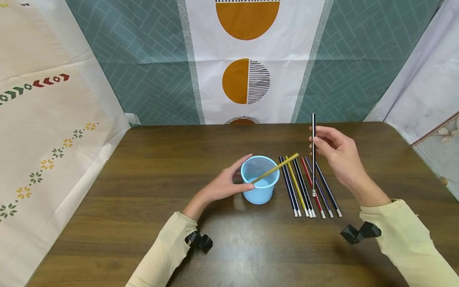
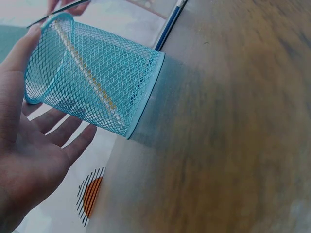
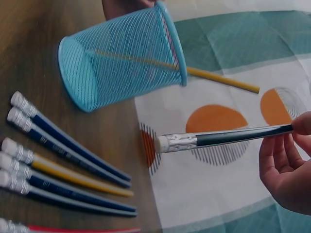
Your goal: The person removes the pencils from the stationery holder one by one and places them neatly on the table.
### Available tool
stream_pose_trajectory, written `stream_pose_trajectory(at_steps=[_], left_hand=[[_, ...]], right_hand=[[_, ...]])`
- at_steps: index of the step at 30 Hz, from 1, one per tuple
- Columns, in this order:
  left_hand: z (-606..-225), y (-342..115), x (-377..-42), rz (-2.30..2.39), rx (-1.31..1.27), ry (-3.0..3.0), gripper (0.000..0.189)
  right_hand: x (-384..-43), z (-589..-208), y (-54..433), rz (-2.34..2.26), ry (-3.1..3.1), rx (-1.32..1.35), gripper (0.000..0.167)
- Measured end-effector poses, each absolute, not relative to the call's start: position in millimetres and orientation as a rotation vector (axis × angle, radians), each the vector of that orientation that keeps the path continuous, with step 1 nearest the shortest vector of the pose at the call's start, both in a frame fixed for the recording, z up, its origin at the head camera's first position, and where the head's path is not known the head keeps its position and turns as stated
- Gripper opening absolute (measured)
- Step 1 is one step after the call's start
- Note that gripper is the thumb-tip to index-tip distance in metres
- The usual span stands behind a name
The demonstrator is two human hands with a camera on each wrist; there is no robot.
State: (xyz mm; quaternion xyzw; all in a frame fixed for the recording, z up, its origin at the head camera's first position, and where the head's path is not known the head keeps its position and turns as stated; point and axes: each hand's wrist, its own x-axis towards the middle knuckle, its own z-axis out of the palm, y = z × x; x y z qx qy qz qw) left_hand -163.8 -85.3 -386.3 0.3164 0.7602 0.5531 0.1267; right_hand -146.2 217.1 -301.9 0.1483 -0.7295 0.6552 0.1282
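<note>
A light-blue mesh pencil cup [image 1: 259, 196] stands upright on the table. My left hand [image 1: 223, 184] holds it from the left, thumb at the near rim and fingers around the far side. One yellow pencil [image 1: 288, 159] leans inside the cup, its upper end sticking out to the right. My right hand [image 1: 340, 157] pinches a black pencil [image 3: 218, 138] with a white stripe near its upper end, between thumb and fingers. That pencil hangs upright over the row on the table, white eraser end down, as the right wrist view shows.
Right of the cup, several pencils lie side by side on the brown wooden table [image 1: 161, 179], eraser ends toward me. Among them are a yellow pencil [image 1: 295, 181], a red pencil [image 1: 306, 170] and dark blue ones. A patterned cloth [image 1: 157, 79] hangs behind the table.
</note>
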Motion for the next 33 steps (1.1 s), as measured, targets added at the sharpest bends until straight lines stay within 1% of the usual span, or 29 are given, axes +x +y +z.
stream_pose_trajectory(at_steps=[3, 7, 11, 13, 22, 33], left_hand=[[-386, -85, -164, 1.61, 0.922, 2.214, 0.085], [-385, -85, -164, 1.616, 0.922, 2.21, 0.084], [-385, -85, -163, 1.622, 0.924, 2.207, 0.084], [-385, -85, -163, 1.625, 0.922, 2.205, 0.084], [-385, -85, -163, 1.615, 0.915, 2.213, 0.084], [-386, -85, -164, 1.614, 0.927, 2.218, 0.084]], right_hand=[[-149, -306, 223, 1.851, -2.213, 0.378, 0.026], [-152, -310, 228, 1.703, -2.394, 0.315, 0.02], [-153, -314, 234, 1.544, -2.558, 0.272, 0.036], [-154, -317, 236, 1.498, -2.603, 0.255, 0.039], [-159, -329, 248, 1.371, -2.712, 0.214, 0.041], [-168, -345, 264, 1.305, -2.759, 0.16, 0.038]])
